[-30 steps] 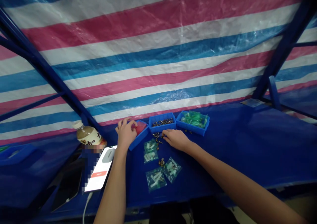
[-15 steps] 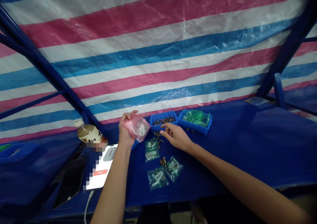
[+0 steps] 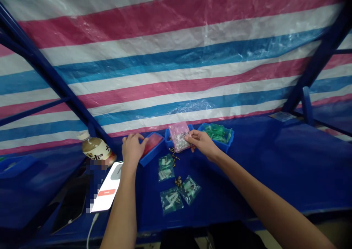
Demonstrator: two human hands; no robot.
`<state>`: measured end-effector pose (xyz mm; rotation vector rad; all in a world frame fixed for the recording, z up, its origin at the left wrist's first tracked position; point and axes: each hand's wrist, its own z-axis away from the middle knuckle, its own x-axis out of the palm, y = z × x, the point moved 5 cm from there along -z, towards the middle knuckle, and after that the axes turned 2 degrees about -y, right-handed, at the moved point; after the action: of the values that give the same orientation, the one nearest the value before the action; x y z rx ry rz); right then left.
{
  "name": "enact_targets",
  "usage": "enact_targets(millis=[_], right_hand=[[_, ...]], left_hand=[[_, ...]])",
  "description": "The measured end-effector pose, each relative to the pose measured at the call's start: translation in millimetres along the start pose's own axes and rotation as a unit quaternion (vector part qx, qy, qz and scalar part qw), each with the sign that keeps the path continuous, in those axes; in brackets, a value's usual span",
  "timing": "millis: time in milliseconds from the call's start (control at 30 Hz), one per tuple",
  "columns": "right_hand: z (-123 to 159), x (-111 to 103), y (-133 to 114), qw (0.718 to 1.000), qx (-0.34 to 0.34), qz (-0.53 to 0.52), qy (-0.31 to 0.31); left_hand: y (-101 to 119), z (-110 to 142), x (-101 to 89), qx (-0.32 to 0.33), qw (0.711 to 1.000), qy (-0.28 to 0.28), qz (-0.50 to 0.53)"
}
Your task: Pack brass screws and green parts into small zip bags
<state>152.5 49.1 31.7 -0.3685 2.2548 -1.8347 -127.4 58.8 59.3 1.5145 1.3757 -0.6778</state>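
Observation:
My right hand (image 3: 201,141) pinches the edge of a pink zip bag (image 3: 179,136), which holds something pale and hangs over a blue parts bin (image 3: 167,142). That bin's brass fittings are hidden behind the bag. My left hand (image 3: 132,149) rests empty beside a blue bin (image 3: 152,147) lined with reddish-pink bags, its fingers at the rim. Below lie several clear zip bags of small parts, one (image 3: 166,167) nearest the hands, and loose brass fittings (image 3: 178,181). A blue bin of green-bagged parts (image 3: 218,133) stands just beyond my right hand.
A tea bottle (image 3: 96,149) and a white phone (image 3: 106,183) with a cable lie left of my left arm. A dark tablet (image 3: 70,201) lies further left. A blue tabletop (image 3: 261,168) stretches right, backed by a striped tarpaulin (image 3: 176,76) on a blue frame (image 3: 313,65).
The pink bag has passed from my left hand to my right hand. My left hand has moved back down beside the reddish-pink bin.

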Motion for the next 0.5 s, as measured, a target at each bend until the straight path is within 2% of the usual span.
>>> enact_targets(millis=[67, 133, 267, 400, 500], right_hand=[[0, -2, 0, 1.0, 0.004, -0.002, 0.007], [-1, -3, 3, 1.0, 0.003, 0.001, 0.005], [-2, -1, 13, 1.0, 0.001, 0.016, -0.011], [-2, 0, 15, 1.0, 0.004, 0.019, -0.018], [-1, -1, 13, 1.0, 0.009, 0.017, -0.012]], left_hand=[[-10, 1, 3.8, -0.044, 0.995, -0.051, -0.071], [-9, 5, 5.1, -0.055, 0.991, -0.066, -0.098], [1, 7, 4.8, -0.03, 0.994, -0.047, -0.093], [-3, 5, 11.4, -0.037, 0.996, -0.06, -0.063], [-6, 3, 16.2, -0.053, 0.997, -0.037, -0.046]])
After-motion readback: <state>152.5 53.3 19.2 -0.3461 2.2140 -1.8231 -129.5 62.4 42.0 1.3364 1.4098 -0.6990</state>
